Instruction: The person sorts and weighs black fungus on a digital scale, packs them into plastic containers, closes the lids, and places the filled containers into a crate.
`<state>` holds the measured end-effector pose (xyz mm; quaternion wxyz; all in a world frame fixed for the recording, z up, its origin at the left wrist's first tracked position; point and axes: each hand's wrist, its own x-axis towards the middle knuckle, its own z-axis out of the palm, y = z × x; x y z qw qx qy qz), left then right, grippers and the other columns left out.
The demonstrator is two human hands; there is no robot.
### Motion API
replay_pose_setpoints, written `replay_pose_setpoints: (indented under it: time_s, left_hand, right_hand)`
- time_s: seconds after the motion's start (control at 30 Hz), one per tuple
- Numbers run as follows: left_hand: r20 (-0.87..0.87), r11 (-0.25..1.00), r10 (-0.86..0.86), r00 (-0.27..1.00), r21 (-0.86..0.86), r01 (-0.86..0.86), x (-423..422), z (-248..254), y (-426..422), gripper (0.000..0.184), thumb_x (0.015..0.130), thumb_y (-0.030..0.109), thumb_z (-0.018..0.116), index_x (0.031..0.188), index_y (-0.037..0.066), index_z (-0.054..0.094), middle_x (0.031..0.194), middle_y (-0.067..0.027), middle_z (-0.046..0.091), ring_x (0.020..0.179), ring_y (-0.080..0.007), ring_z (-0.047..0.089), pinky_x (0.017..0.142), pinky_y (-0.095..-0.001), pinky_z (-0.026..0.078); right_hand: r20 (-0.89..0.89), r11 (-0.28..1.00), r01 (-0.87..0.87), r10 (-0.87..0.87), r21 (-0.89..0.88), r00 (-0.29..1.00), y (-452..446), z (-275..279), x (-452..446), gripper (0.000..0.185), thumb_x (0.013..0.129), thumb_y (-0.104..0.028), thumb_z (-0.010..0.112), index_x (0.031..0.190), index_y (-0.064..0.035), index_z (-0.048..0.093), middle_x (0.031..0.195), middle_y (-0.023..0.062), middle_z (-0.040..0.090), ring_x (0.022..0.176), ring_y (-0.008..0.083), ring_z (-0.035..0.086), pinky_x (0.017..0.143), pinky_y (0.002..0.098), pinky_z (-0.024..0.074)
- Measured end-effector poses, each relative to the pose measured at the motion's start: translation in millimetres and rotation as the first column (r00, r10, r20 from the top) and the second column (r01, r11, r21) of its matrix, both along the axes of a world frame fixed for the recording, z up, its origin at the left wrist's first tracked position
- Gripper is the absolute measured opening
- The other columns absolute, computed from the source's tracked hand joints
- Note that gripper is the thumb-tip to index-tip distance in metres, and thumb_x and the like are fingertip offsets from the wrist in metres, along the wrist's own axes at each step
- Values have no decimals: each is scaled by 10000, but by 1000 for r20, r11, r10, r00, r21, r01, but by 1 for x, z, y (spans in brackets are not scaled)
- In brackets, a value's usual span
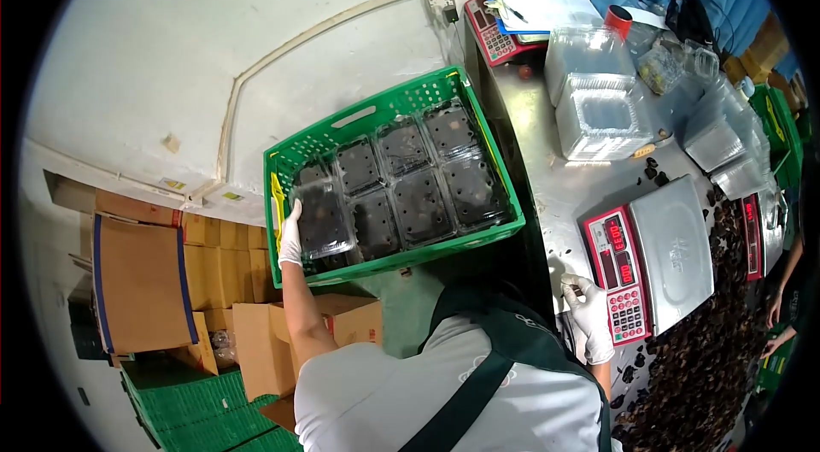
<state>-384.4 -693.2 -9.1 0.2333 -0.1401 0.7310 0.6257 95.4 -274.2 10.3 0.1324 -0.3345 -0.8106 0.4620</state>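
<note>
Head view: your left hand (291, 240) holds a filled clear box (323, 220) at the crate's end

Your gloved left hand is closed on the left edge of the box, which holds dark pieces and lies over others at the left end of the green crate (401, 260). More filled boxes (420, 208) sit in rows to its right, inside the crate.

Your right hand (588, 315), also gloved, is over the metal surface (555, 234), just beside the keypad of the red scale (628, 324). Its fingers are curled in a narrow pose; you cannot tell from this view whether they pinch anything. The scale's silver plate (675, 255) is to the right of its red display, with a spread of loose dark pieces (683, 384) beyond it.

Stacked clear containers (602, 123) stand farther up the surface, near a clipboard (547, 9). At the far right, a co-worker's hand (774, 308) is near the loose pieces.
</note>
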Motion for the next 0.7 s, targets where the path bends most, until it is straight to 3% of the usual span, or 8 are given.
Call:
replay_pose_setpoints:
  time_s: [0.03,0.07,0.13,0.2,0.27,0.47,0.53,0.7]
  left_hand:
    - [73,999,-15,997,-36,18,-13,-35,-26,681,837,571,608,1193,-10,613,1172,-160,624,1011,-214,622,939,-338,470]
    - [30,899,-133,991,-418,133,-22,-67,-48,819,804,593,626,1323,-26,488,1253,-205,572,1137,-278,563,1021,-356,399]
    - [123,376,-209,970,-906,196,-9,-98,-37,963,775,569,660,1453,5,273,1418,-215,414,1288,-342,427,1072,-388,332]
    - [38,327,-254,967,-937,122,4,-68,14,1019,757,528,683,1497,83,143,1510,-189,260,1334,-375,354,1067,-423,334]
    - [-126,164,-439,889,-985,-59,17,-34,84,814,780,404,681,1446,125,305,1488,-155,307,1297,-349,400,1035,-437,364]
    - [-771,778,-627,113,-612,141,56,10,304,446,818,194,673,1234,66,578,1301,-185,528,1189,-332,508,1015,-415,397]
    - [-874,784,-483,-63,-463,414,97,34,377,440,815,122,673,1237,48,570,1283,-184,540,1183,-326,515,1018,-407,396]
    - [-822,472,-455,-342,-548,691,171,40,508,462,875,170,585,1307,30,501,1279,-199,540,1204,-341,492,1055,-418,348]
  right_hand:
    - [30,999,22,-20,-44,999,0,2,2,162,845,-96,678,995,-35,688,877,145,695,720,194,675,677,289,526]
    - [22,996,33,-32,-78,999,0,0,3,173,848,-98,682,1007,-30,689,895,144,700,719,176,668,691,278,521]
    - [52,993,45,-40,-106,998,1,1,4,175,849,-104,686,1007,-29,690,900,140,703,724,165,664,694,275,520]
    - [14,997,44,-43,-66,999,0,-3,7,180,876,-119,668,1020,-15,689,878,95,713,716,110,643,686,247,511]
    - [48,991,87,-83,-103,995,-1,2,9,169,885,-126,657,1008,-15,693,869,102,713,743,113,651,699,250,513]
    - [149,978,210,-209,6,967,-5,24,24,192,876,-217,638,976,-64,697,854,197,676,804,321,681,711,358,527]
    - [138,970,206,-223,128,965,-6,11,38,188,872,-167,647,1007,-42,687,891,152,698,776,217,697,692,297,529]
    - [85,926,338,-355,166,931,-25,24,68,183,866,-198,636,985,-66,682,879,160,685,794,293,686,716,348,536]
